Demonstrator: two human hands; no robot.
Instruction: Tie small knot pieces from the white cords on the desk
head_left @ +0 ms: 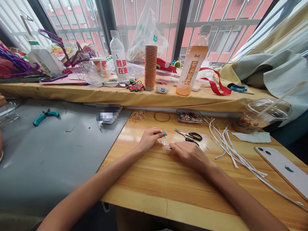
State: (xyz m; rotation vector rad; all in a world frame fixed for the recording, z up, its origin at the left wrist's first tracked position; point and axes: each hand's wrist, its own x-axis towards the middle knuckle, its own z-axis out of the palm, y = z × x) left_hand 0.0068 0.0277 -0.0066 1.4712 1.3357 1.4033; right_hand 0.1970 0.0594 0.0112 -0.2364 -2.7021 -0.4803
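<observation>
My left hand (152, 137) is closed in a pinch on the upper end of a short white cord (164, 140), which hangs down between my hands. My right hand (189, 153) is closed lower down, its fingertips beside the cord's lower end. A thin orange-brown strand seems to show there, but what the right fingers pinch is too small to make out. Small blue spots show at the fingertips of both hands. Just beyond the right hand lie scissors with black handles (195, 136), their blades partly spread and pointing left.
White cords (232, 150) run along the right, beside a phone (284, 168) and a lidded plastic cup (258, 117). At the back sit a clear bead box (189, 116), loose thread (138, 117) and a thread spool (150, 67). Teal-handled pliers (45, 117) lie left. Another person's hand (2, 101) shows at the left edge.
</observation>
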